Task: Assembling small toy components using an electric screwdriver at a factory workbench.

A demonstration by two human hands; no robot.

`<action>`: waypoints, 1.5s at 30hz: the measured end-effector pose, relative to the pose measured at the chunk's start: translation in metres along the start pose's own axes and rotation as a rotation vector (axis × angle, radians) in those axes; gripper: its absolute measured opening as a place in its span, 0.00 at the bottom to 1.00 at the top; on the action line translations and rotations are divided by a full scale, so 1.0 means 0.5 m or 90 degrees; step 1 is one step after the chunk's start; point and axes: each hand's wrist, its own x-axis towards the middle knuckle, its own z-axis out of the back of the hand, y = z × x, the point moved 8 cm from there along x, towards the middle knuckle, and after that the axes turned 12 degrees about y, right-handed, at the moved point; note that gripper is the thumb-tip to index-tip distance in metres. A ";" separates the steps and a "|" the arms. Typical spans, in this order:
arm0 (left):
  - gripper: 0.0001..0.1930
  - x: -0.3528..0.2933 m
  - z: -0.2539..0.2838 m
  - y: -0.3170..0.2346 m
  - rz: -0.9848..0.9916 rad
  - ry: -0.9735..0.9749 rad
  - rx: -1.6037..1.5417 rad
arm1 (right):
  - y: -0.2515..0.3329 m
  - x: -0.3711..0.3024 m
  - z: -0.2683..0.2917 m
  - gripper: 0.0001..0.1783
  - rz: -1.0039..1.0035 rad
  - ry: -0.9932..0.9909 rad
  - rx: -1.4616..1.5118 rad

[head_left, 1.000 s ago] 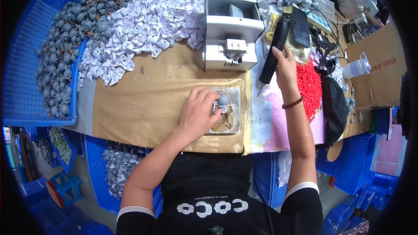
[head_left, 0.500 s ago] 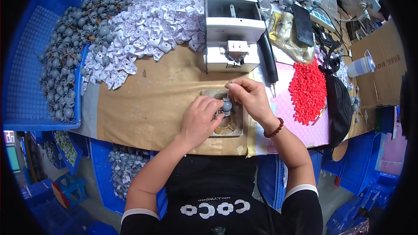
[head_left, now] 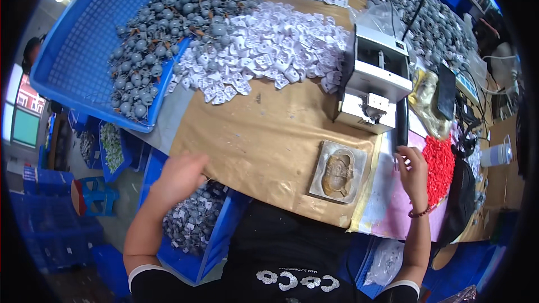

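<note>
Past the table's front edge, my left hand (head_left: 181, 178) is over the blue bin (head_left: 210, 255) holding grey balls with white parts (head_left: 193, 219). Motion smears its fingers, and I cannot make out anything in them. My right hand (head_left: 413, 169) is at the lower end of a black electric screwdriver (head_left: 402, 123), fingers loosely bent and apart. Whether they touch the tool is unclear. Between my hands, a square metal fixture (head_left: 319, 182) lies on the brown table covering, its rounded brownish hollow exposed.
A white-and-grey machine (head_left: 366, 109) stands behind the fixture. White plastic parts (head_left: 269, 45) are heaped at the back, beside grey balls (head_left: 168, 28) spilling from a large blue crate (head_left: 73, 70). Red pieces (head_left: 439, 165) lie right, near a black bag (head_left: 460, 196).
My hands have parted from the fixture, left hand to the bin, right hand to the screwdriver. The grey ball piece is gone from the fixture. The view has shifted left.
</note>
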 end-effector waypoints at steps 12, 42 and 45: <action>0.13 0.337 0.113 0.005 -0.138 -0.524 0.221 | -0.163 -0.034 0.030 0.07 -0.021 -0.034 -0.358; 0.14 0.246 0.009 -0.449 -0.450 -0.315 -0.227 | 0.146 -0.007 -0.013 0.11 0.205 0.021 0.163; 0.16 0.270 -0.008 -0.451 -0.428 -0.286 -0.257 | 0.230 0.008 -0.083 0.11 0.315 0.065 0.157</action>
